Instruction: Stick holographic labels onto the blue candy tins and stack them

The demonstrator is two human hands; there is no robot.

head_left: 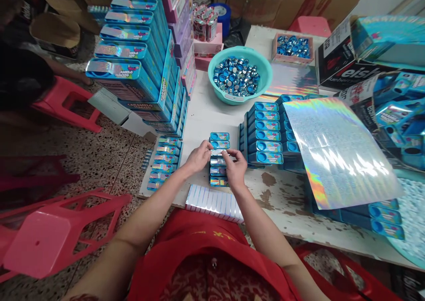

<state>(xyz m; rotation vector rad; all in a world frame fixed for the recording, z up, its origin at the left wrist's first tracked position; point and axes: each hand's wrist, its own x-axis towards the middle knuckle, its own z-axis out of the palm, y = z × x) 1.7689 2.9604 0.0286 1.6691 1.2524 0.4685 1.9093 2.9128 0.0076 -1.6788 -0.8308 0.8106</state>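
A short row of blue boxes [219,136] stands on the white table in front of me. Between my hands a small shiny strip [217,152] lies across one box's top. My left hand [199,156] pinches at the strip's left end, and my right hand [235,164] has thumb and fingers at its right end. Boxes nearer to me in the row carry shiny strips on top; the two farthest show none. Just below the row lies a sheet of cut silvery strips [214,202].
Tall box stacks [133,48] rise at left, more boxes [268,135] at right. Behind is a teal basin [229,98] of small metallic blue pieces. A holographic sheet [345,155] covers boxes at right. Red stools [40,243] stand left. A person sits at the far left.
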